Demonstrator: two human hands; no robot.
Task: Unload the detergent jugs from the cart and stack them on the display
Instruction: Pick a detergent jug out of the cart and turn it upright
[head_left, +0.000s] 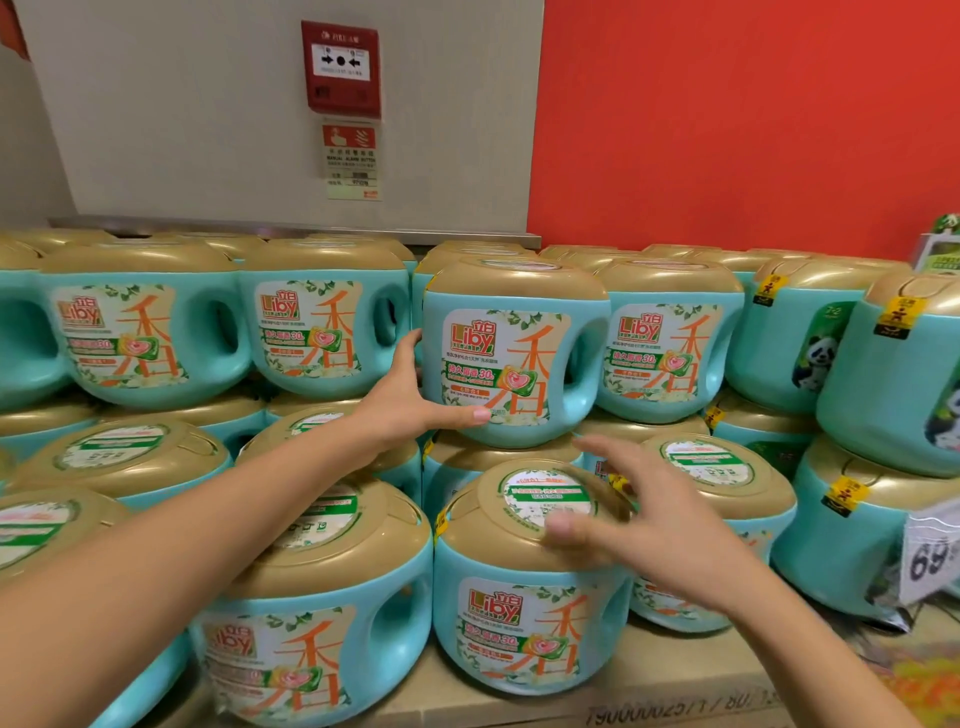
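The step in hand looks like the setting-down of one jug (514, 353) on the top row of the display: it sits on the gold lid of a jug (498, 457) beneath, between its neighbours but pushed a little forward of their line. The left hand (415, 400) grasps it at its lower left side, fingers round the back edge and thumb along the front near the bottom of the label. The right hand (649, 525) is released, fingers spread and holding nothing, hovering just above the lid of a front-row jug (519, 623); whether it touches that lid I cannot tell, as it is blurred. The cart is not in view. The next move probably calls for easing the jug back and square, label facing out, handle to the right like the rest, then checking that it sits steady before letting go.
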